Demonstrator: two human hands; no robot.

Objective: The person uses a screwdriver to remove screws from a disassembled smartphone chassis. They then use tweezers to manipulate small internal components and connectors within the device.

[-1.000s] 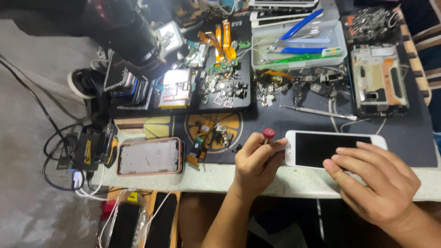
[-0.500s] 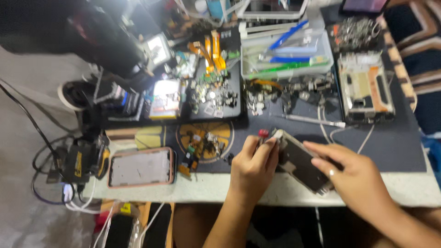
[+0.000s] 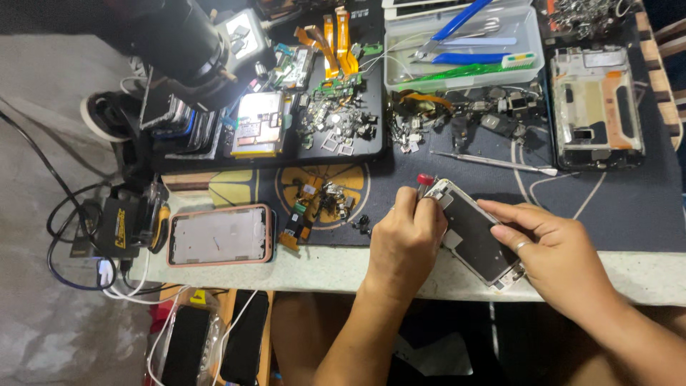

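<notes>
You're working over a dark repair mat [image 3: 614,207] that is covering most of the bench, with a black microscope [image 3: 179,43] looming at the top left. You're steadying an opened phone [image 3: 475,239] that is lying tilted across the mat's front edge, back off, dark inner plate up. Your right hand [image 3: 564,261] is resting flat on its lower right side, fingers spread along the edge, pressing rather than pinching. Your left hand [image 3: 404,239] is closing round a red-capped screwdriver [image 3: 424,180], fingers pressed together on the shaft, tip down at the phone's top corner.

The phone is looking light, stiff and thin, likely fragile with the innards exposed, so you're better off holding it by the metal side rails, not the open middle. Smooth frame, probably slippery on the mat.

Smaller stuff: pink-rimmed phone frame [image 3: 220,234] lying left, another stripped phone chassis [image 3: 597,107] upper right, clear tray of tools [image 3: 464,43], orange flex cables [image 3: 332,32], loose tiny parts [image 3: 336,125].

The screwdriver tip is hiding behind your left fingers, so the contact point isn't showing. The screws are too small to make out. The phone's bottom end is partly covered by your right hand.
</notes>
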